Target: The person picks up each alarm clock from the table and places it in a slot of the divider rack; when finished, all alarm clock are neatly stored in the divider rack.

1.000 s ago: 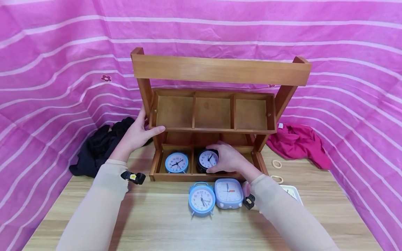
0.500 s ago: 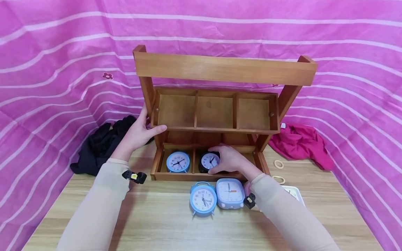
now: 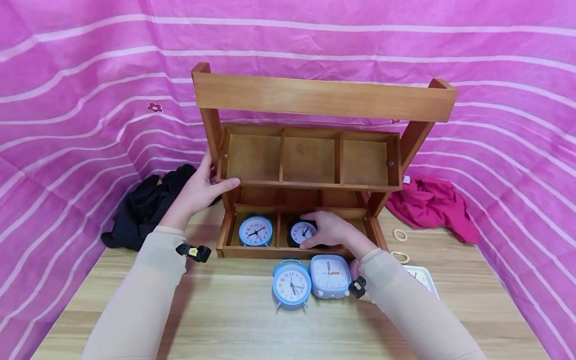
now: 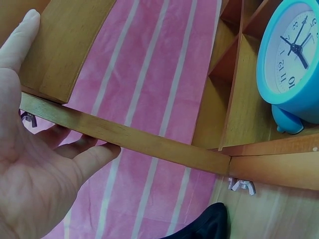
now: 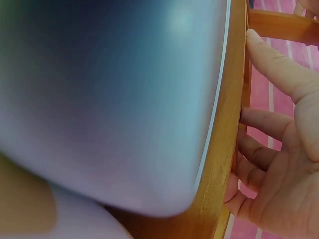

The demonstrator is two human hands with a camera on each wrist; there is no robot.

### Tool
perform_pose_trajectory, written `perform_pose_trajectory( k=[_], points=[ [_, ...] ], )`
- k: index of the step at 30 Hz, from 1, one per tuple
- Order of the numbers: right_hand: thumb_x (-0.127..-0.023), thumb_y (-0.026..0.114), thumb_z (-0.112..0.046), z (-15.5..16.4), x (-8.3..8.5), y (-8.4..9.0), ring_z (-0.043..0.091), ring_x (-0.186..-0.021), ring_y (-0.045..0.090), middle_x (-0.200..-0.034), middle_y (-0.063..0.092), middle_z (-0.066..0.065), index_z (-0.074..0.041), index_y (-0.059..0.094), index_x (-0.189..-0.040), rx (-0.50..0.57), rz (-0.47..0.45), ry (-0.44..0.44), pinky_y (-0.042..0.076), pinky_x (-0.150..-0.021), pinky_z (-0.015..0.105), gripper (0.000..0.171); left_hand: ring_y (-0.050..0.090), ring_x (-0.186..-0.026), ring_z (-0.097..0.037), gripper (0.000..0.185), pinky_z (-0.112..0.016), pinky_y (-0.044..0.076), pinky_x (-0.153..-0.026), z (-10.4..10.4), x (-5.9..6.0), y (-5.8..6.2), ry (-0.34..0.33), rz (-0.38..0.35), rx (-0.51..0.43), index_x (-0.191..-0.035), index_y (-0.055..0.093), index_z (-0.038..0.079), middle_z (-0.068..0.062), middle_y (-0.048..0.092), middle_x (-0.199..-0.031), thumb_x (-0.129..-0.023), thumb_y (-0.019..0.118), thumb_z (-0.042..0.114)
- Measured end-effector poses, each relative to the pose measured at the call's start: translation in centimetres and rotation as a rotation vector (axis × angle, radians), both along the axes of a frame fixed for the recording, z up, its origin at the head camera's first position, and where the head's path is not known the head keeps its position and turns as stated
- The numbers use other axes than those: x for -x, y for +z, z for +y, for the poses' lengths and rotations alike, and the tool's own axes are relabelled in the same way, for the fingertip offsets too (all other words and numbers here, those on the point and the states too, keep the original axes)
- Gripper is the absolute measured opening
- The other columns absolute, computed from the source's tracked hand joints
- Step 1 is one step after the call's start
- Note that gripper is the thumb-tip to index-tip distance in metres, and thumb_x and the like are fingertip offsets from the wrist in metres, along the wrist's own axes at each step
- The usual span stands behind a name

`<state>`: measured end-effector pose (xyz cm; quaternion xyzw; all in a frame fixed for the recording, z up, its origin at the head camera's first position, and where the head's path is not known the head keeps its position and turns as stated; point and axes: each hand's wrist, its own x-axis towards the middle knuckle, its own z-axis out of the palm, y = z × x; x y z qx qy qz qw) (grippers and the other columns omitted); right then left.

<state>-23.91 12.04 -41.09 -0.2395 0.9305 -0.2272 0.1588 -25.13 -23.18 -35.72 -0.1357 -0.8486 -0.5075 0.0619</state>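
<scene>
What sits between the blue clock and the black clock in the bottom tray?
A thin wooden divider separates the blue clock from the black clock, seen in the head view.

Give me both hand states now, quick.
Left hand: gripping the shelf post.
Right hand: fingers curled on the black clock.

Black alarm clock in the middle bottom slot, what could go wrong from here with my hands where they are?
1. The black alarm clock sits under the upper tray; lifting the right hand could knock knuckles on it.
2. The right forearm hangs just above the square clock and the blue clock on the table; pulling back might tip them.
3. Only the left hand steadies the wooden rack; it may shift.
</scene>
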Motion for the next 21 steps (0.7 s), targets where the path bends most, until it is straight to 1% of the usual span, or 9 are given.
perform_pose_trajectory(
  k=[3,5,8,11,16,18,21],
  points=[
    [-0.081,0.092,-0.037,0.1,-0.1,0.1,0.031,-0.126,0.060,-0.143,0.062,0.013,-0.009,0.059,-0.148,0.009,-0.002,0.008,0.047,-0.113,0.050,0.081,0.032,-0.153,-0.040,0.104,-0.067,0.034,-0.116,0.0,0.1,0.0,-0.002,0.000,-0.006,-0.161,-0.002,0.058,-0.002,0.020,-0.173,-0.095,0.077,0.038],
    [-0.082,0.090,-0.039,0.3,-0.3,0.2,0.032,-0.131,0.057,-0.147,0.059,0.013,-0.009,0.056,-0.151,0.002,-0.002,0.024,0.045,-0.114,0.052,0.083,0.033,-0.152,-0.041,0.105,-0.067,0.036,-0.114,0.0,0.1,0.0,-0.007,-0.004,-0.012,-0.161,-0.003,0.057,-0.003,0.020,-0.173,-0.096,0.077,0.036],
    [-0.083,0.088,-0.045,0.8,-0.8,0.2,0.036,-0.141,0.047,-0.155,0.051,0.014,-0.012,0.052,-0.155,-0.003,0.019,0.034,0.041,-0.116,0.057,0.087,0.033,-0.152,-0.042,0.107,-0.068,0.039,-0.112,0.1,0.1,-0.1,-0.014,-0.013,-0.015,-0.163,-0.004,0.054,-0.004,0.018,-0.173,-0.096,0.077,0.033],
    [-0.080,0.087,-0.052,1.2,-1.4,0.6,0.039,-0.146,0.038,-0.161,0.043,0.012,-0.019,0.048,-0.158,0.015,0.063,0.035,0.039,-0.115,0.064,0.093,0.034,-0.152,-0.043,0.107,-0.068,0.040,-0.111,0.1,0.2,-0.1,-0.018,-0.011,-0.016,-0.163,-0.005,0.052,-0.006,0.018,-0.173,-0.096,0.076,0.032],
    [-0.074,0.087,-0.060,1.6,-3.0,2.0,0.039,-0.147,0.033,-0.166,0.035,0.010,-0.029,0.040,-0.162,0.053,0.159,0.114,0.034,-0.113,0.071,0.105,0.031,-0.154,-0.040,0.105,-0.067,0.034,-0.116,0.0,0.1,-0.1,-0.010,-0.003,-0.007,-0.161,-0.004,0.058,-0.001,0.018,-0.174,-0.096,0.076,0.038],
    [-0.074,0.087,-0.062,1.5,-3.9,2.5,0.037,-0.147,0.033,-0.167,0.033,0.010,-0.029,0.038,-0.163,0.054,0.194,0.154,0.033,-0.114,0.071,0.107,0.029,-0.155,-0.039,0.105,-0.068,0.030,-0.118,0.0,0.0,0.0,-0.005,-0.005,0.000,-0.160,-0.004,0.060,0.000,0.017,-0.174,-0.095,0.076,0.041],
    [-0.074,0.087,-0.063,1.2,-5.5,3.1,0.036,-0.146,0.034,-0.167,0.032,0.010,-0.028,0.037,-0.163,0.049,0.225,0.193,0.032,-0.115,0.069,0.108,0.028,-0.155,-0.039,0.105,-0.068,0.030,-0.118,0.1,-0.1,0.1,-0.004,-0.005,0.003,-0.160,-0.005,0.059,-0.001,0.017,-0.174,-0.095,0.076,0.041]
  ],
)
